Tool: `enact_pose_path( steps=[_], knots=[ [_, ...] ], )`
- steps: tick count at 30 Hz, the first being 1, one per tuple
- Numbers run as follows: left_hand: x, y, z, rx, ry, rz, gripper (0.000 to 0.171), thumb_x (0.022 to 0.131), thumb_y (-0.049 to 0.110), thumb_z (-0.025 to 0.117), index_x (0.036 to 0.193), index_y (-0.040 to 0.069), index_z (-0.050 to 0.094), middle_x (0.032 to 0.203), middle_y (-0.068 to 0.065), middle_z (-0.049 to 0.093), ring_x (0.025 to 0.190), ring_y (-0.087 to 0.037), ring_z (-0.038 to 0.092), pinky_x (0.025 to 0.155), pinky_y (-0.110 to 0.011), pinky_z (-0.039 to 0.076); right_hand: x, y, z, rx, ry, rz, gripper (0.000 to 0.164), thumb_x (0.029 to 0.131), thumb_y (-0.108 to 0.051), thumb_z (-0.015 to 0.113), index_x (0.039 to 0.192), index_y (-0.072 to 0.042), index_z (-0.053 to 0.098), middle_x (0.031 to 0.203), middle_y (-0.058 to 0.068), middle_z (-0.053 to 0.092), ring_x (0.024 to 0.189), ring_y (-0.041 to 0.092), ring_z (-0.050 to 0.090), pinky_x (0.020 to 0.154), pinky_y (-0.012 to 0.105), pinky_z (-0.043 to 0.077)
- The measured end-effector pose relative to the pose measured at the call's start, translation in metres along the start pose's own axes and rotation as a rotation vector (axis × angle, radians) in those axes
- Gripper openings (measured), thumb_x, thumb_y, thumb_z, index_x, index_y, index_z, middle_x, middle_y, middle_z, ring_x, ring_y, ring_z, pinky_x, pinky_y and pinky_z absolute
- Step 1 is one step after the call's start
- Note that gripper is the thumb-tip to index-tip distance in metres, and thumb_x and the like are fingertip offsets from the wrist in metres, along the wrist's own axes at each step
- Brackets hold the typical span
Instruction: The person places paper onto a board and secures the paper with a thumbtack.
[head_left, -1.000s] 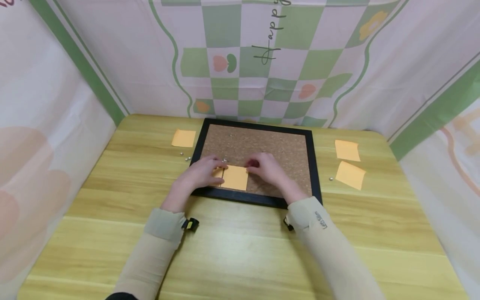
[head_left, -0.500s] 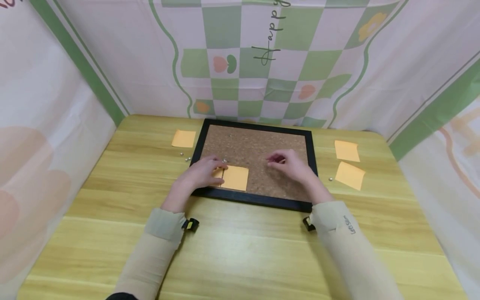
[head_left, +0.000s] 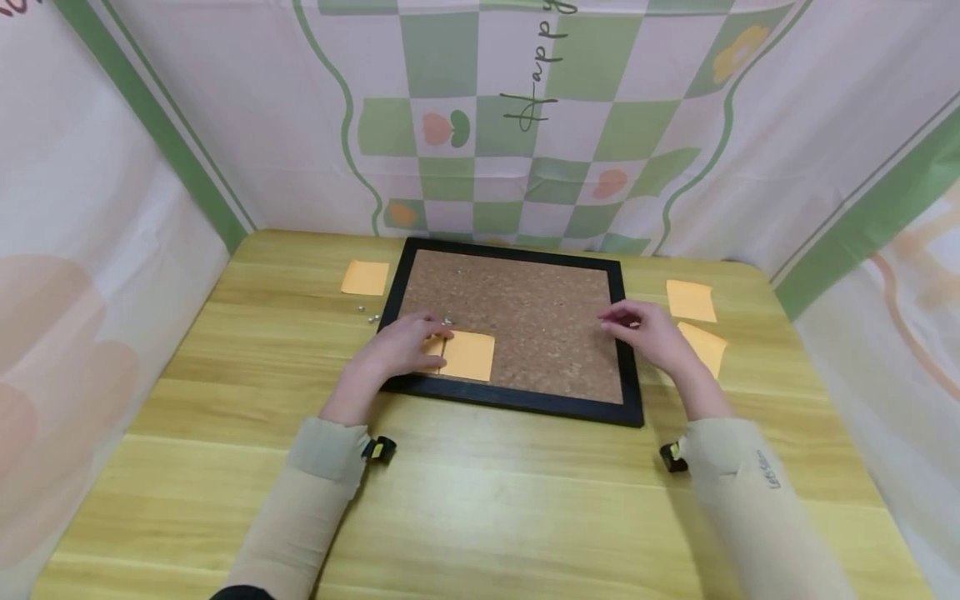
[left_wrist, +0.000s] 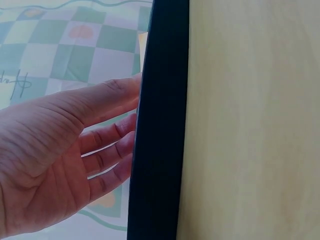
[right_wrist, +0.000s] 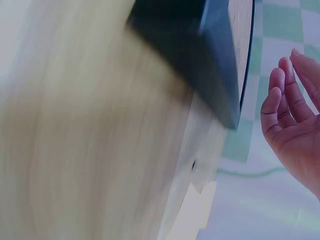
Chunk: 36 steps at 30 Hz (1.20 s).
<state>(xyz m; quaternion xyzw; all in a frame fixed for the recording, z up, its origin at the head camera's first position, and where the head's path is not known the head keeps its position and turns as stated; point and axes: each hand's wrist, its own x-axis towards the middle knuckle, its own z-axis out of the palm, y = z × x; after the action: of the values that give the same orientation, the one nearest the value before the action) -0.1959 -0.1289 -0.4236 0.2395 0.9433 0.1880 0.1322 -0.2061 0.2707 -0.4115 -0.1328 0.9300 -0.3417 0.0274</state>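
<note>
Notes (head_left: 470, 357), a pair, lie side by side at the board's (head_left: 551, 333) near left, the left hand (head_left: 397, 344) there, fingers spread at their seam, gripping nothing. Right hand (head_left: 649, 333) hovers over the board's right edge, fingers loosely bent, no hold visible; with no pin showing in the right note, a stray drag could skew it!

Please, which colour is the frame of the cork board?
The frame is black; it shows best in the head view.
</note>
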Motion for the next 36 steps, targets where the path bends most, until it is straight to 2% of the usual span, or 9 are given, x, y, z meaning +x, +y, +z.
enact_pose_path(
  steps=[7, 14, 17, 21, 28, 36],
  knots=[
    [0.0, -0.001, 0.001, -0.002, 0.003, 0.007, 0.046, 0.09, 0.032, 0.076, 0.131, 0.016, 0.066, 0.135, -0.009, 0.059, 0.122, -0.027, 0.057, 0.105, -0.043, 0.047, -0.016, 0.023, -0.019, -0.018, 0.079, 0.053, 0.027, 0.099, -0.023, 0.064, 0.114, -0.002, 0.071, 0.108, 0.021, 0.073, 0.081, -0.011, 0.054, 0.065, 0.014, 0.049],
    [-0.001, 0.0, 0.001, -0.005, 0.007, 0.012, 0.045, 0.09, 0.032, 0.075, 0.131, 0.016, 0.066, 0.133, -0.009, 0.06, 0.12, -0.026, 0.058, 0.104, -0.042, 0.047, -0.025, 0.044, -0.025, -0.013, 0.102, 0.045, 0.023, 0.097, -0.017, 0.066, 0.11, 0.002, 0.071, 0.104, 0.024, 0.072, 0.08, -0.016, 0.052, 0.068, 0.008, 0.047],
    [-0.001, 0.0, 0.0, -0.006, 0.011, 0.017, 0.045, 0.09, 0.032, 0.076, 0.131, 0.015, 0.066, 0.132, -0.008, 0.06, 0.119, -0.026, 0.058, 0.104, -0.042, 0.048, -0.029, 0.052, -0.027, -0.014, 0.107, 0.054, 0.023, 0.097, -0.016, 0.067, 0.109, 0.003, 0.071, 0.102, 0.021, 0.073, 0.079, -0.016, 0.053, 0.068, 0.009, 0.048],
    [-0.001, 0.0, 0.001, -0.007, 0.016, 0.023, 0.045, 0.09, 0.031, 0.076, 0.13, 0.015, 0.066, 0.131, -0.008, 0.061, 0.118, -0.026, 0.058, 0.103, -0.042, 0.048, -0.035, 0.061, -0.031, -0.024, 0.108, 0.096, 0.025, 0.097, -0.018, 0.067, 0.11, 0.002, 0.071, 0.098, 0.013, 0.073, 0.079, -0.015, 0.052, 0.065, 0.011, 0.048],
    [-0.001, 0.0, 0.001, -0.01, 0.019, 0.023, 0.045, 0.09, 0.031, 0.076, 0.13, 0.014, 0.067, 0.132, -0.009, 0.06, 0.119, -0.027, 0.058, 0.104, -0.043, 0.048, -0.043, 0.071, -0.032, -0.043, 0.074, 0.095, 0.022, 0.094, -0.012, 0.069, 0.109, 0.004, 0.071, 0.103, 0.026, 0.071, 0.076, -0.013, 0.053, 0.066, 0.009, 0.047],
    [-0.001, 0.001, 0.0, -0.017, 0.016, 0.013, 0.045, 0.09, 0.032, 0.076, 0.13, 0.015, 0.066, 0.132, -0.009, 0.06, 0.12, -0.027, 0.058, 0.104, -0.043, 0.048, -0.046, 0.077, -0.032, -0.05, 0.02, 0.122, 0.021, 0.093, -0.014, 0.07, 0.107, 0.002, 0.073, 0.102, 0.023, 0.073, 0.076, -0.013, 0.055, 0.07, 0.006, 0.044]
  ],
)
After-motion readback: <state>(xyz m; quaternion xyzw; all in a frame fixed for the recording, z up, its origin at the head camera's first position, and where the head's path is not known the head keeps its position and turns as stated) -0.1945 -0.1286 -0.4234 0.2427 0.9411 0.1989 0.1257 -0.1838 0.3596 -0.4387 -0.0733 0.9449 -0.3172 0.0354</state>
